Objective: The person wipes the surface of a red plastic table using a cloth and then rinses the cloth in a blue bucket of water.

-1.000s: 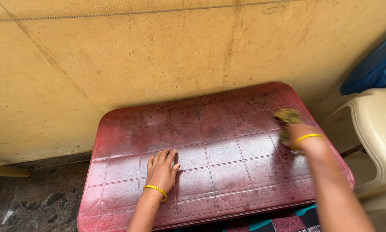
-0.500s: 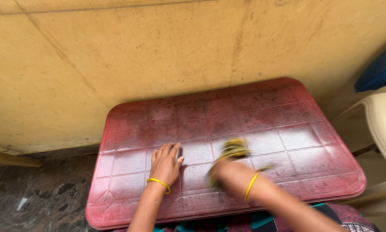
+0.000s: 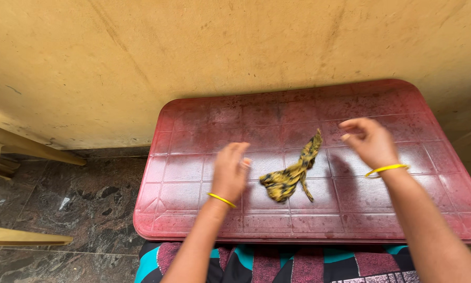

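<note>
Both the left hand and right hand hover open beside the crumpled yellow rag; gather it into a pad before wiping the red bench.

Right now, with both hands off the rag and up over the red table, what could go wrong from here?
1. The yellow patterned rag lies loose and twisted on the red table, held by neither hand; a quick grab may catch only its thin tail.
2. The left hand and right hand hover on either side of it and could collide if both reach at once.
3. The tabletop looks streaky, so patches may be missed.
</note>
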